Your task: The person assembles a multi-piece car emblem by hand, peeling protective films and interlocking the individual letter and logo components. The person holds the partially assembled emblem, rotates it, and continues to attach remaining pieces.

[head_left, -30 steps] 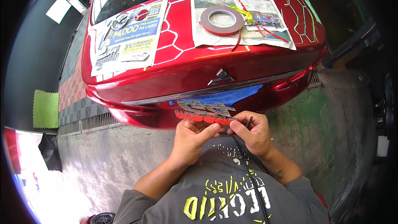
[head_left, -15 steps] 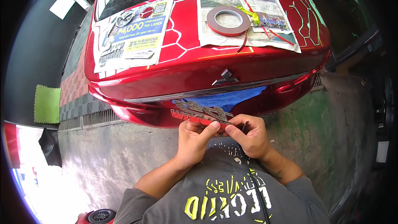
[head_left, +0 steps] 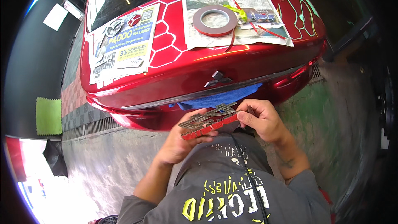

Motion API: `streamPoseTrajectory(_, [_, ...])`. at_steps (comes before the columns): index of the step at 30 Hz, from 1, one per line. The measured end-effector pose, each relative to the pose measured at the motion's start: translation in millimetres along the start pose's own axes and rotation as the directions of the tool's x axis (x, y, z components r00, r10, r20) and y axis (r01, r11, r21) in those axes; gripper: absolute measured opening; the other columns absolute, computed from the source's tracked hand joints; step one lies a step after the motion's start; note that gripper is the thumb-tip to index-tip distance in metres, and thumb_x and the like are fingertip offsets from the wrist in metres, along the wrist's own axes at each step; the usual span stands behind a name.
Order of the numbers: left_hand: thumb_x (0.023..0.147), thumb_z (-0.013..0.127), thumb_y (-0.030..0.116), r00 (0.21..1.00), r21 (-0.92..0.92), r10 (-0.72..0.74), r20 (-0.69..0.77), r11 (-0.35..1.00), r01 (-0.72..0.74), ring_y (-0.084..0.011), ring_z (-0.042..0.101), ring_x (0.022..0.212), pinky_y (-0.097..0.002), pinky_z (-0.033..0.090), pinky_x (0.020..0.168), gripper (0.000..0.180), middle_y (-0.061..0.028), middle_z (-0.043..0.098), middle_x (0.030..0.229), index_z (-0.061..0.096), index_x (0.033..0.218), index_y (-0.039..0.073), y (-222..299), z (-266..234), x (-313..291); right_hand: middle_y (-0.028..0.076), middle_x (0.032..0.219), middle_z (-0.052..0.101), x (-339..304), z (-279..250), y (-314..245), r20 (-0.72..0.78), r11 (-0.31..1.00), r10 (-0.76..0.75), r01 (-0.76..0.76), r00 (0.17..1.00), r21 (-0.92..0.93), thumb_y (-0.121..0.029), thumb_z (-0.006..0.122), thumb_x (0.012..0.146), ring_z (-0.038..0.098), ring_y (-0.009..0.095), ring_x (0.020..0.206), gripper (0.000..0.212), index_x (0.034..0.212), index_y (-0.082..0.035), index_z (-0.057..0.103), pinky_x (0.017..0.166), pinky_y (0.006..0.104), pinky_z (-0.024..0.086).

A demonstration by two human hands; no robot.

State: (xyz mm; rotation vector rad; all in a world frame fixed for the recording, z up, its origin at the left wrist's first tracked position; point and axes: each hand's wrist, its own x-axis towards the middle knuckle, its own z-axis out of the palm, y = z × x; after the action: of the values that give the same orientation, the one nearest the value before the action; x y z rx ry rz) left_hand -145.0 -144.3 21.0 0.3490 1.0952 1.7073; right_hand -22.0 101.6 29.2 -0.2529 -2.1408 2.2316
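A car lettering emblem, dark on its face side with red tape backing along its lower edge, is held in front of my waist. My left hand supports its left end, fingers beneath and behind it. At the right end, my right hand is closed, thumb and fingertips against the emblem. A slim dark tool sticks up between the right fingers; its tip is hidden, so I cannot tell its exact kind. Just beyond the hands stands the red car's trunk.
On the trunk, newspaper bears a tape roll, red strips and a yellow-green scrap. Another sheet holds round emblems. A blue cloth hangs at the bumper. A green cloth is at left.
The emblem has turned and tilted, showing more of its dark lettering. My left hand has shifted left and lower, opening wider under it; the right hand has moved slightly right and up.
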Motion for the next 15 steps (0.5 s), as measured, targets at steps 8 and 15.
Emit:
streamPoseTrajectory(8, [0.103,0.039,0.063,0.912,-0.104,-0.274,0.305,0.942,0.318,-0.0305,0.068,0.107,-0.0418,0.057,0.089,0.082,-0.0226,0.064,0.123,0.043,0.145,-0.007,2.7,-8.7,6.0,0.008,0.077,0.065,18.3,-3.1,-6.9,0.325,0.950,-0.125,0.208,0.938,-0.235,-0.013,0.064,0.099,0.058,0.014,0.072,0.015,0.097,0.001,0.067,0.067,0.0313,0.047])
streamPoseTrajectory(15, [0.105,0.044,0.050,0.926,-0.150,-0.258,0.275,0.940,0.307,-0.0278,0.072,0.091,-0.0375,0.061,0.077,0.070,-0.0208,0.068,0.108,0.044,0.143,-0.009,-4.3,0.7,-1.4,0.013,0.085,0.069,32.8,-2.1,-14.2,0.387,0.902,-0.127,0.269,0.913,-0.339,-0.010,0.064,0.097,0.065,0.023,0.075,0.013,0.098,0.003,0.068,0.070,0.0342,0.051])
